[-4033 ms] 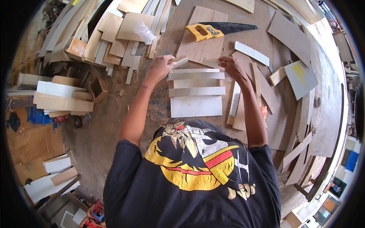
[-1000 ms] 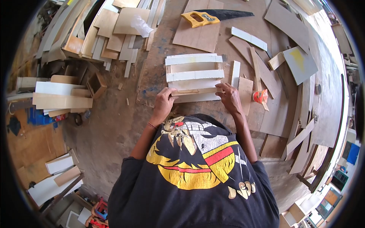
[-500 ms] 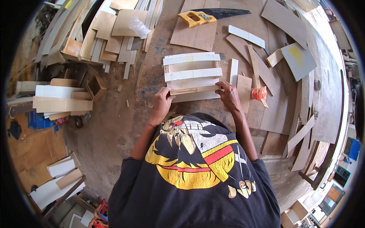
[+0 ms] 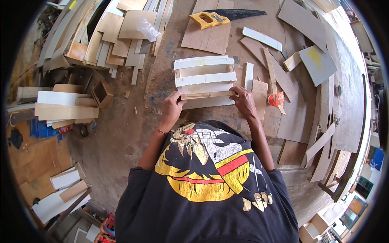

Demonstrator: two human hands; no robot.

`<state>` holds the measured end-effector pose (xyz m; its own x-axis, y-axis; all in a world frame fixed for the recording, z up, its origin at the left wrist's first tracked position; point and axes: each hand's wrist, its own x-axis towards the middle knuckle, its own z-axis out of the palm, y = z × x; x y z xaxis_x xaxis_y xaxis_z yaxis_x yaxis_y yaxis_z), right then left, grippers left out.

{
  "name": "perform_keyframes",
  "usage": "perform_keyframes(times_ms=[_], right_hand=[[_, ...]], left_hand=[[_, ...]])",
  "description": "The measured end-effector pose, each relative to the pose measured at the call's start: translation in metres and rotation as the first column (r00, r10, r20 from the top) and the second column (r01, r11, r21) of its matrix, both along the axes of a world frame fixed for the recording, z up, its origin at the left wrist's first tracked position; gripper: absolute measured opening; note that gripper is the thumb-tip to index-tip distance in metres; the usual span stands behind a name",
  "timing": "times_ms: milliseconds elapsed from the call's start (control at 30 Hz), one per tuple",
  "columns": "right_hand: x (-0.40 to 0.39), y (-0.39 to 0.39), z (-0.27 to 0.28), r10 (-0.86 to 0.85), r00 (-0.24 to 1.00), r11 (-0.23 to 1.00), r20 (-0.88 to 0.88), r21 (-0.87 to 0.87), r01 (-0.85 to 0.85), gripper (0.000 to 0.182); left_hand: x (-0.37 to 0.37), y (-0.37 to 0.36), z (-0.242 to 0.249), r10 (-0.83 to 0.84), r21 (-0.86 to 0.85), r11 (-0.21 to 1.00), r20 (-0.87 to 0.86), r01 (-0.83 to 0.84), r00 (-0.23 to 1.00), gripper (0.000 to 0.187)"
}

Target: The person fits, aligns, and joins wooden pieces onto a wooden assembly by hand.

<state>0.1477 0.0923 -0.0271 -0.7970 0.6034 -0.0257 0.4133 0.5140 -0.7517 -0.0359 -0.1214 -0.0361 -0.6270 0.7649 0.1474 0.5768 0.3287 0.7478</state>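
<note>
A small wooden frame (image 4: 205,79) with white slats across its top rests on the brown workbench (image 4: 162,77) in front of me. Along its near edge runs a bare wood strip (image 4: 207,95). My left hand (image 4: 173,107) pinches the strip's left end, thumb and fingers closed on it. At the other end, my right hand (image 4: 244,101) grips the strip near the frame's right corner. A pale panel (image 4: 210,103) shows just below the strip. The undersides of the fingers are partly hidden.
A yellow-handled handsaw (image 4: 210,18) lies on a board at the back. To the right are a short white strip (image 4: 249,76), an orange packet (image 4: 276,100) and several loose boards. Stacked offcuts (image 4: 121,32) fill the back left. Wood pieces (image 4: 67,104) lie further left.
</note>
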Motion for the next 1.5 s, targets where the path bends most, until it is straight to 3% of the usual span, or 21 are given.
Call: perform_keyframes(times_ms=[500,667,733,933,1133,1200,1267,1300,1400,1433,1500], right_hand=[[0.0,0.002,0.0,0.019,1.0,1.0,0.017,0.02,-0.019,0.03],[-0.002,-0.003,0.01,0.029,0.997,0.989,0.077,0.145,-0.04,0.034],[-0.003,-0.004,0.006,0.046,0.997,0.979,0.056,0.196,-0.056,0.035],[-0.005,-0.01,0.003,0.079,0.993,0.953,0.083,0.285,-0.1,0.037],[-0.006,-0.017,0.003,0.086,0.993,0.929,0.083,0.352,-0.11,0.03],[-0.004,-0.016,0.01,0.111,0.989,0.926,0.092,0.353,-0.137,0.029],[-0.001,-0.016,0.025,0.111,0.991,0.954,0.08,0.271,-0.129,0.027],[0.0,-0.013,0.029,0.113,0.99,0.954,0.08,0.271,-0.131,0.027],[0.002,-0.005,0.046,0.006,0.993,0.986,-0.115,-0.164,-0.025,0.024],[0.003,-0.001,0.045,0.008,0.993,0.986,-0.114,-0.163,-0.026,0.024],[-0.002,0.013,0.046,-0.209,0.936,0.773,-0.283,-0.634,-0.018,0.03]], left_hand=[[0.002,0.0,0.001,0.009,-0.034,0.999,0.014,-0.008,1.0,0.029],[0.004,0.0,0.005,0.01,-0.055,0.998,0.067,-0.006,0.998,0.036],[0.003,0.0,0.006,-0.032,-0.064,0.998,-0.144,0.023,0.989,0.04],[0.01,0.007,0.018,-0.14,-0.122,0.986,-0.267,0.111,0.953,0.039],[0.009,0.008,0.014,-0.197,-0.21,0.967,-0.266,0.142,0.944,0.03],[0.012,0.004,0.018,-0.165,-0.17,0.977,-0.211,0.131,0.963,0.028],[0.014,0.0,0.029,-0.132,-0.131,0.985,-0.154,0.112,0.979,0.027],[0.014,-0.001,0.04,-0.111,-0.127,0.986,-0.04,0.105,0.993,0.025],[0.009,-0.004,0.053,-0.066,-0.062,0.995,0.156,0.076,0.986,0.021],[0.006,-0.004,0.056,-0.047,-0.002,0.999,0.238,0.049,0.97,0.019],[-0.004,0.0,0.063,-0.061,0.018,0.998,0.292,0.058,0.955,0.026]])
